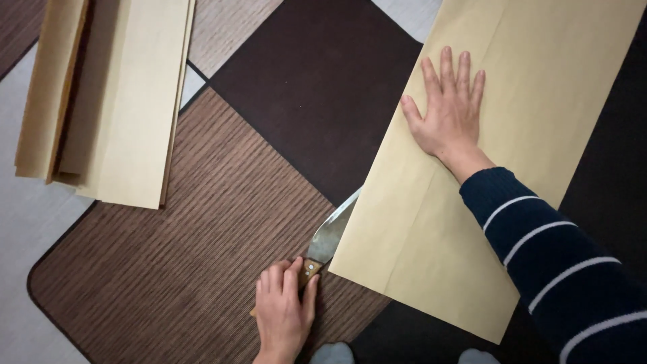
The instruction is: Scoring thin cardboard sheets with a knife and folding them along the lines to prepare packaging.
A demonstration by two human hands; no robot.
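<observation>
A: What's biggest down there?

B: The rug [202, 222] on the floor [27, 229], in brown, ribbed and dark squares. On it, under the right hand [448, 114], lies a long tan sheet [472, 222], running from beyond the fingertips back past the wrist.

A: And that hand's fingers?

B: Spread wide and flat, pressing the sheet down, holding nothing. The striped dark sleeve [559, 269] trails behind it.

A: Anything else about?

B: A stack [114, 94] of folded tan sheets, well apart, far off beyond the left hand's fingers on the thumbless side, partly on pale floor.

A: The left hand [284, 313]?

B: Its fingers are curled tight round the wooden handle of a knife [328, 239]. The blade runs ahead of the knuckles and slips under the sheet's near edge, so its tip is hidden.

A: Anything between the hands?

B: Only bare dark rug and the sheet's edge.
</observation>
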